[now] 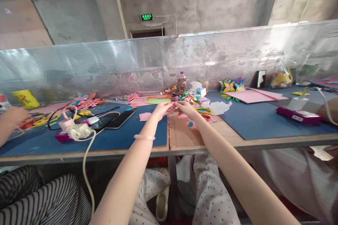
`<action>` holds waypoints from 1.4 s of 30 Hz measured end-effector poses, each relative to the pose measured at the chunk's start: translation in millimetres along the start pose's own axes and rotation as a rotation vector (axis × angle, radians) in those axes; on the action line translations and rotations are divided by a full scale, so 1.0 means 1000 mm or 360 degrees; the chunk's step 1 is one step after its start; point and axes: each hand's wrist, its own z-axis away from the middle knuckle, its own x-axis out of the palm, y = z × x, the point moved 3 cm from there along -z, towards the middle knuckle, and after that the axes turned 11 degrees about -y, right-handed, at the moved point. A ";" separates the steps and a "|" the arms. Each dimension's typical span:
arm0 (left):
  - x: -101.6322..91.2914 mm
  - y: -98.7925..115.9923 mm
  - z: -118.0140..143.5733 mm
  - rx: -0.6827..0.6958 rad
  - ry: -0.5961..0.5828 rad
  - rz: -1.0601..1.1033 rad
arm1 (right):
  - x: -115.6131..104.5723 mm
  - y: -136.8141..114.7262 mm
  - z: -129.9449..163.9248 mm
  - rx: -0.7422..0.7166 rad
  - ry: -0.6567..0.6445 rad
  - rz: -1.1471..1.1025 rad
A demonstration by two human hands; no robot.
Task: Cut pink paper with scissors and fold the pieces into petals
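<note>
Out over the wooden strip of the table, my left hand (163, 108) and my right hand (184, 107) meet at the fingertips. Their fingers look pinched together; whatever is between them is too small and blurred to make out. Pink paper scraps (182, 116) lie just below and beside the fingers. Beyond my right hand is a multicoloured paper flower (191, 96), with yellow-handled scissors (204, 110) nearer to me. Left of my left hand are small pink paper squares (145, 116) and a green paper sheet (158, 101).
A purple-capped bottle (182, 83) stands near the perforated metal screen (105, 66). Phones (120, 119) and a power strip with cables (79, 130) lie on the left. Pink sheets (248, 95) are at right. Other people's hands (13, 119) show at both sides.
</note>
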 end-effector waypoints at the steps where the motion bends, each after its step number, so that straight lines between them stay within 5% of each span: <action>1: 0.000 0.001 0.001 -0.0002 -0.0002 -0.0007 | 0.000 0.000 0.000 0.0001 0.0005 -0.0013; 19: 0.001 0.001 0.002 -0.0028 -0.0046 0.0051 | 0.001 0.000 -0.001 0.0094 0.0035 -0.0080; 34: -0.008 0.000 -0.002 0.0124 0.0146 -0.0123 | 0.001 -0.002 0.005 0.0182 0.0101 0.0031; 42: -0.015 -0.005 -0.007 0.0126 0.0289 -0.0060 | -0.006 0.005 -0.004 -0.0001 0.0216 0.0108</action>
